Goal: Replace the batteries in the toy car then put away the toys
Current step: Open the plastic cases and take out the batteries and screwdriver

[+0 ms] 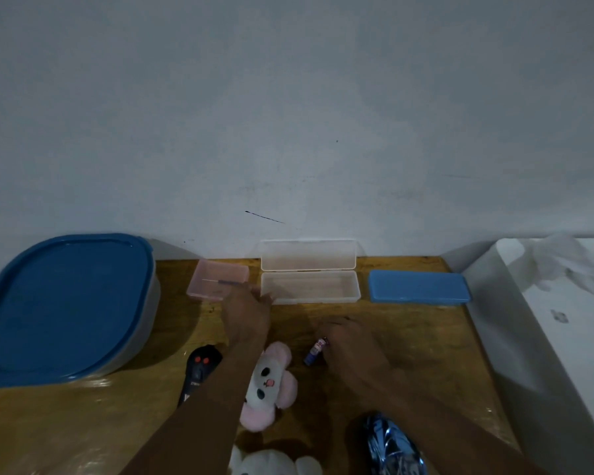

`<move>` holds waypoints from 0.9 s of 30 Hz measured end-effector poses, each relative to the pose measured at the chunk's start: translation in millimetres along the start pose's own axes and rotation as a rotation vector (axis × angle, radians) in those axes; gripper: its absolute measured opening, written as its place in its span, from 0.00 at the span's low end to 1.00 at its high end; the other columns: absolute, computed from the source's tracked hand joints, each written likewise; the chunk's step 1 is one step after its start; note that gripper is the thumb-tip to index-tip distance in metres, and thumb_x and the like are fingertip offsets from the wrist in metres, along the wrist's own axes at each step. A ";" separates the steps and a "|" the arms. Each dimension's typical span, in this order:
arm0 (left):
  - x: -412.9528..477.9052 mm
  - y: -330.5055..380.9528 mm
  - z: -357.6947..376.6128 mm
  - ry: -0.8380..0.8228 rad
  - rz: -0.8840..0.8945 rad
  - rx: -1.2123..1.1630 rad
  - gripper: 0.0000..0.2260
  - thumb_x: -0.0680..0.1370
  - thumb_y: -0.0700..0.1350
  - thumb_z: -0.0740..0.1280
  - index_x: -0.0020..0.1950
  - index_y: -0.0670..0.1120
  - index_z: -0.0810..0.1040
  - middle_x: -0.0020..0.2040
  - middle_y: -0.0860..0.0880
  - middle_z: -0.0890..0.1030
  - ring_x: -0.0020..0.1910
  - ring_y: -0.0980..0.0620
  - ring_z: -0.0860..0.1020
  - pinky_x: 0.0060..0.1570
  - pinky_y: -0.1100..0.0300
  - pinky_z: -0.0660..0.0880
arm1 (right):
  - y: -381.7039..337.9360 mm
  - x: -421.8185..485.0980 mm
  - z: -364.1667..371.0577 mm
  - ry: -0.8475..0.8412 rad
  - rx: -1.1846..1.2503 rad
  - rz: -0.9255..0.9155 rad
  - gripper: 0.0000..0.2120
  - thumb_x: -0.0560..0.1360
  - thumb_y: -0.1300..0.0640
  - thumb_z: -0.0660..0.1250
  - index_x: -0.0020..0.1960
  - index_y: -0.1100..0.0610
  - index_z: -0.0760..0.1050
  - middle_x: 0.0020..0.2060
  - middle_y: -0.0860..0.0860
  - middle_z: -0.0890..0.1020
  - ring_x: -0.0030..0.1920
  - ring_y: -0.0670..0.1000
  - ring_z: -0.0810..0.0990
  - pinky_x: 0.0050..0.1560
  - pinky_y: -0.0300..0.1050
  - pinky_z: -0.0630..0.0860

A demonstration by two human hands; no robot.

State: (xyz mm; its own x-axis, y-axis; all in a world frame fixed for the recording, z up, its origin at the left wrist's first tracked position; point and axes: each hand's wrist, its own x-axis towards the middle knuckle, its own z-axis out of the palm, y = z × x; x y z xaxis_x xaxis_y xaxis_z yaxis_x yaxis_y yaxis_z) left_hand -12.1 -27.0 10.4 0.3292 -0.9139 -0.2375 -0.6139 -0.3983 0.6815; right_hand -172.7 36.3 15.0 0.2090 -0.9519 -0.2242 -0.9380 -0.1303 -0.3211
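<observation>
left hand (246,317) at open clear box (316,288) corner, grip unclear, right hand (352,341) pinching a battery (316,352)

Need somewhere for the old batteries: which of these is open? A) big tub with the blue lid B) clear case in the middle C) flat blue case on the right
B: the clear case has its lid flipped up behind it; the tub and the blue case are both covered.

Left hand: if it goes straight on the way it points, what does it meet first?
Probably the near-left corner of the open clear case; the left hand has its fingertips right by it. The pink tray lies just left of that line. Depth is unclear.
</observation>
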 end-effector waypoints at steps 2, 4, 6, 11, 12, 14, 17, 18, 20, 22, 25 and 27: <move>-1.5 -0.9 1.7 0.001 0.004 0.000 0.11 0.77 0.46 0.70 0.56 0.41 0.80 0.51 0.43 0.83 0.44 0.51 0.76 0.43 0.61 0.69 | 0.7 4.4 -13.2 0.072 0.014 0.012 0.07 0.77 0.56 0.64 0.54 0.55 0.77 0.53 0.51 0.80 0.54 0.50 0.76 0.55 0.42 0.71; -1.7 -2.0 3.0 -0.003 0.002 0.003 0.10 0.77 0.46 0.69 0.56 0.42 0.81 0.50 0.44 0.83 0.45 0.50 0.77 0.43 0.60 0.71 | 4.0 15.8 -28.1 0.191 0.130 0.082 0.08 0.77 0.57 0.65 0.54 0.56 0.78 0.51 0.51 0.80 0.52 0.50 0.78 0.51 0.41 0.73; -2.1 -2.3 3.5 -0.003 0.004 -0.005 0.09 0.77 0.45 0.69 0.55 0.43 0.81 0.50 0.45 0.83 0.43 0.53 0.76 0.44 0.60 0.71 | 14.1 34.0 -42.2 0.314 0.326 0.261 0.13 0.77 0.58 0.65 0.60 0.58 0.76 0.55 0.53 0.80 0.55 0.52 0.78 0.56 0.44 0.73; -2.4 -3.5 4.0 -0.017 0.015 0.010 0.10 0.78 0.45 0.69 0.57 0.44 0.81 0.49 0.46 0.84 0.42 0.54 0.75 0.43 0.62 0.71 | 48.1 88.4 -54.8 0.290 0.928 0.626 0.28 0.73 0.58 0.68 0.70 0.57 0.63 0.66 0.57 0.72 0.60 0.58 0.76 0.62 0.56 0.75; -1.0 -4.1 4.3 -0.020 0.014 0.010 0.10 0.77 0.46 0.69 0.57 0.45 0.81 0.49 0.46 0.84 0.43 0.54 0.75 0.44 0.62 0.71 | 51.9 95.7 -54.9 0.283 1.008 0.665 0.30 0.72 0.59 0.69 0.70 0.57 0.62 0.66 0.58 0.72 0.59 0.59 0.77 0.60 0.58 0.76; 1.2 -4.7 4.1 -0.028 0.010 0.019 0.09 0.77 0.46 0.69 0.56 0.45 0.81 0.49 0.47 0.83 0.43 0.54 0.76 0.45 0.62 0.72 | 55.7 101.8 -53.0 0.278 1.040 0.678 0.31 0.70 0.59 0.71 0.70 0.56 0.62 0.63 0.58 0.74 0.57 0.59 0.78 0.58 0.59 0.77; 3.6 -2.3 2.8 -0.035 0.027 0.021 0.09 0.77 0.45 0.69 0.55 0.44 0.82 0.47 0.46 0.84 0.43 0.52 0.78 0.45 0.62 0.74 | 51.8 87.0 -55.4 0.345 0.788 0.524 0.22 0.72 0.59 0.70 0.65 0.55 0.69 0.54 0.54 0.78 0.52 0.56 0.79 0.57 0.52 0.77; 3.9 -0.9 2.1 -0.034 0.032 0.017 0.09 0.78 0.44 0.69 0.55 0.43 0.82 0.47 0.45 0.84 0.43 0.51 0.79 0.45 0.61 0.75 | 51.4 79.1 -55.2 0.378 0.653 0.413 0.18 0.73 0.59 0.69 0.62 0.55 0.72 0.52 0.54 0.79 0.51 0.55 0.80 0.55 0.48 0.76; 3.1 -0.3 1.5 -0.028 0.041 -0.001 0.09 0.77 0.43 0.69 0.55 0.43 0.83 0.47 0.45 0.85 0.43 0.50 0.80 0.44 0.60 0.76 | 53.1 64.1 -50.2 0.401 0.394 0.218 0.12 0.74 0.60 0.69 0.57 0.57 0.79 0.51 0.55 0.82 0.51 0.56 0.80 0.54 0.43 0.73; 2.1 -0.9 1.6 -0.027 0.036 -0.017 0.07 0.78 0.42 0.68 0.52 0.42 0.83 0.44 0.45 0.84 0.41 0.50 0.80 0.40 0.61 0.76 | 56.7 54.4 -42.9 0.302 0.204 0.131 0.13 0.76 0.60 0.68 0.59 0.59 0.79 0.57 0.57 0.81 0.58 0.57 0.78 0.61 0.45 0.71; 0.4 -1.7 4.2 -0.018 0.016 -0.061 0.10 0.79 0.41 0.64 0.38 0.43 0.78 0.33 0.48 0.77 0.32 0.52 0.75 0.29 0.64 0.69 | 60.6 47.0 -31.7 0.133 0.023 0.092 0.18 0.79 0.58 0.63 0.68 0.58 0.73 0.68 0.57 0.73 0.68 0.57 0.71 0.70 0.48 0.63; -1.1 0.0 5.9 -0.010 -0.033 -0.130 0.14 0.80 0.43 0.62 0.34 0.43 0.75 0.31 0.48 0.76 0.31 0.50 0.75 0.31 0.61 0.72 | 61.9 47.0 -26.2 0.114 -0.039 0.083 0.18 0.80 0.58 0.62 0.68 0.59 0.72 0.69 0.57 0.72 0.69 0.58 0.70 0.70 0.49 0.63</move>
State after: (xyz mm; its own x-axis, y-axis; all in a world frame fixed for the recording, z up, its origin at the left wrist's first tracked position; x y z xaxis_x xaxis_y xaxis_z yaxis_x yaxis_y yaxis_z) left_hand -16.8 -26.4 6.6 0.3402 -0.9014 -0.2678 -0.5047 -0.4153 0.7568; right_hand -228.2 -23.7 8.7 0.0994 -0.9849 -0.1419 -0.9614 -0.0583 -0.2688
